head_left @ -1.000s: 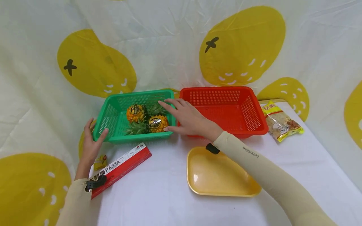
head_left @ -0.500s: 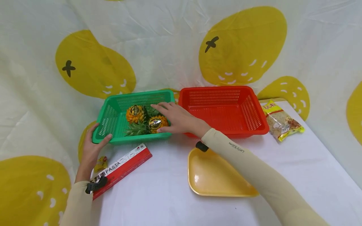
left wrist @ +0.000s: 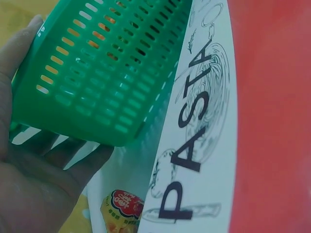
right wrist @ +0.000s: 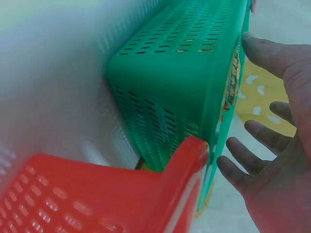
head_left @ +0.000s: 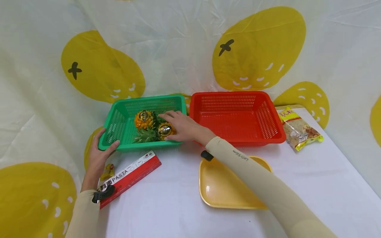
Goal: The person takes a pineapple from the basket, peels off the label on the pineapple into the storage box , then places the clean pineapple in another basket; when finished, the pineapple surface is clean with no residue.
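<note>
My left hand (head_left: pixel 99 155) grips the left end of a green plastic basket (head_left: pixel 114 114). In the left wrist view, the thumb lies along one edge of the basket (left wrist: pixel 97 82) and the fingers reach beneath it. Two small orange pineapples with dark labels lie inside: one pineapple (head_left: pixel 143 119) at the back left, the other pineapple (head_left: pixel 165 129) at the front right. My right hand (head_left: pixel 184 127) hovers over the basket's right end, fingers spread above the front-right pineapple and partly covering it. The right wrist view shows these fingers (right wrist: pixel 243 155) apart, with nothing held.
A red basket (head_left: pixel 235 140) stands right of the green one. In front of it lies a yellow tray (head_left: pixel 226 188), partly under my right forearm. A pasta box (head_left: pixel 131 177) and a small yellow packet (head_left: pixel 107 172) lie at left. A yellow food bag (head_left: pixel 299 130) lies far right.
My right hand has moved left and down, from the basket's right edge to over the front-right pineapple. My left hand has settled more closely on the basket's left end.
</note>
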`<action>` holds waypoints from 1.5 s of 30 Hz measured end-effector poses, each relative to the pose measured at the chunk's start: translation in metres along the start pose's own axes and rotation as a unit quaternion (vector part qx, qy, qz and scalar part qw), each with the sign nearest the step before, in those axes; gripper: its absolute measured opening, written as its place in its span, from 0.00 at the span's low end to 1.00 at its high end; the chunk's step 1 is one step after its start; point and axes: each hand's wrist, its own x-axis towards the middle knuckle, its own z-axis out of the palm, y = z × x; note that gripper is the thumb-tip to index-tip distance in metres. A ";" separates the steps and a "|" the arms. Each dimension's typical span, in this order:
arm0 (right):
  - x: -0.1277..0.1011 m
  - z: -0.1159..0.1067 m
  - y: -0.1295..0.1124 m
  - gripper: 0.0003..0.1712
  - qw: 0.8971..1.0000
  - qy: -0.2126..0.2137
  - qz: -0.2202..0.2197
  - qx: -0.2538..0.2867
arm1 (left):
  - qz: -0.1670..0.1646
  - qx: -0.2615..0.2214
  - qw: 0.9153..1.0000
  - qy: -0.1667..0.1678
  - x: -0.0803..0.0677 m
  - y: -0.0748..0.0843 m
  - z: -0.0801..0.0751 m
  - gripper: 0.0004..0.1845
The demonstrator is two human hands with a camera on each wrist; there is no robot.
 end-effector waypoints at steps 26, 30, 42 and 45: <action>0.024 0.014 0.009 0.47 0.997 -0.073 0.031 0.006 | -0.013 -0.024 1.000 0.008 0.002 -0.002 0.004 0.47; 0.026 0.013 0.008 0.43 0.996 -0.086 0.029 0.012 | -0.019 -0.033 0.999 0.008 0.002 -0.002 0.004 0.47; 0.030 0.017 0.010 0.44 0.995 -0.090 0.032 -0.006 | 0.000 -0.035 0.999 0.007 0.001 -0.003 0.004 0.46; 0.033 0.017 0.008 0.44 0.995 -0.091 0.032 -0.018 | 0.005 -0.040 0.999 0.006 0.001 -0.003 0.002 0.45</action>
